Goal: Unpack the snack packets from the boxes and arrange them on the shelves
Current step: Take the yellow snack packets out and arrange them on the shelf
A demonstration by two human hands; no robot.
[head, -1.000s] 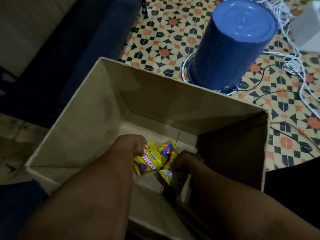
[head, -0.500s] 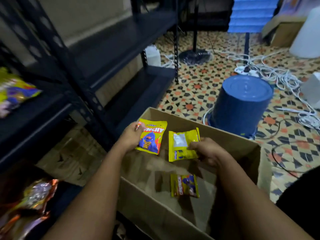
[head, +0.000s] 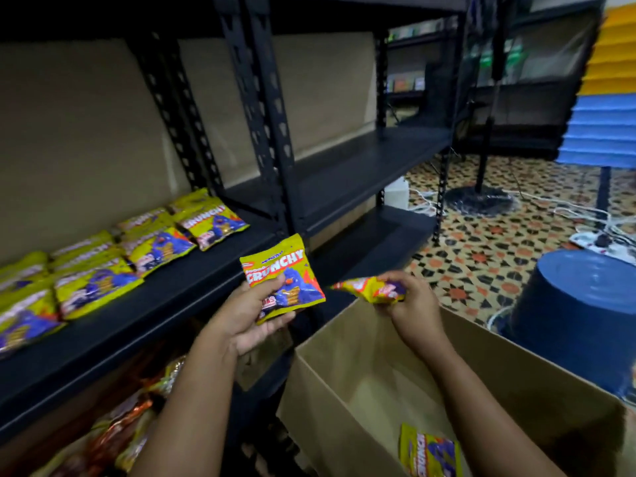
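Packets fill both grips: left hand (head: pixel 248 314) holds Crunchy packet (head: pixel 283 276), right hand (head: pixel 413 304) pinches another packet (head: pixel 370 289).

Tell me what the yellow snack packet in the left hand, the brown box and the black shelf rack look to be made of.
Yellow snack packet in the left hand: glossy printed plastic film, judging by its sheen and crimped edge. Brown box: matte cardboard, with plain tan walls and a thin cut rim. Black shelf rack: probably painted metal, since its uprights have punched slots; the finish looks dull.

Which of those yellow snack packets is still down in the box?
The lone yellow packet lying in the cardboard box; the others are held in hands or lie on the shelf.
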